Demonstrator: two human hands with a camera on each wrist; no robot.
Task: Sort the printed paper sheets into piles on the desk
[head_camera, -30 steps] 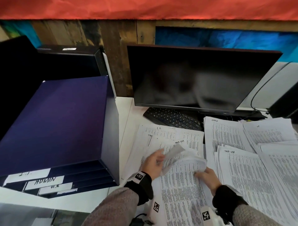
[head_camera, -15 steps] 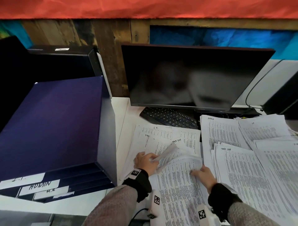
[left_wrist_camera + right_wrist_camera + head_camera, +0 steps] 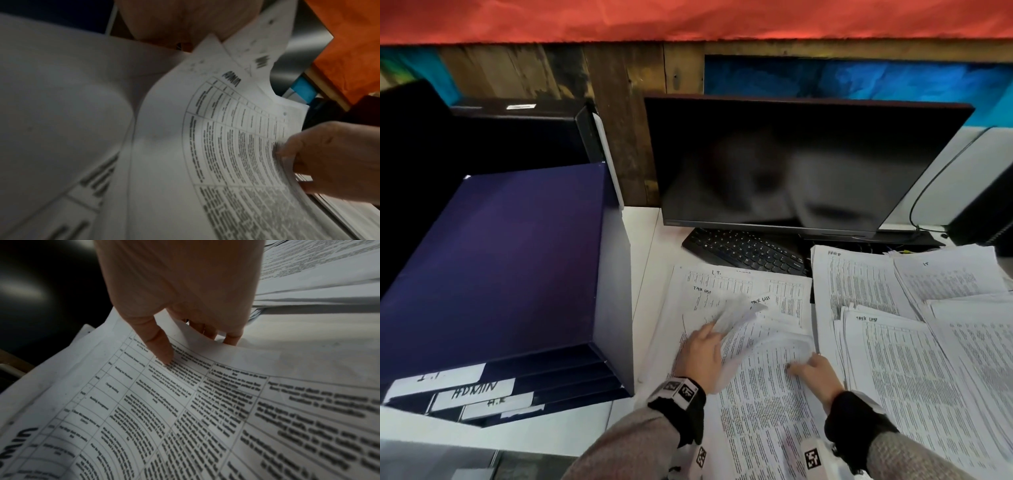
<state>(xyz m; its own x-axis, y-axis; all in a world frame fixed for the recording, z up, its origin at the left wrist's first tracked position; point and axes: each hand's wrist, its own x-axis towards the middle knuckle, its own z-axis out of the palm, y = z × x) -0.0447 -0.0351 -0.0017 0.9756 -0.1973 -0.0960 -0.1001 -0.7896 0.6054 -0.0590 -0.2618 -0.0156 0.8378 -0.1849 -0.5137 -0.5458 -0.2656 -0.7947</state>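
Sheets (image 3: 736, 317) lifted higher than before by left hand (image 3: 702, 356).

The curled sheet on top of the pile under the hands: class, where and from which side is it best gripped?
Probably at the raised far edge of the curled sheet, from the right: it arches off the pile, leaving room beneath. The right hand already has its thumb on top and fingers under it; the left hand lifts other sheets.
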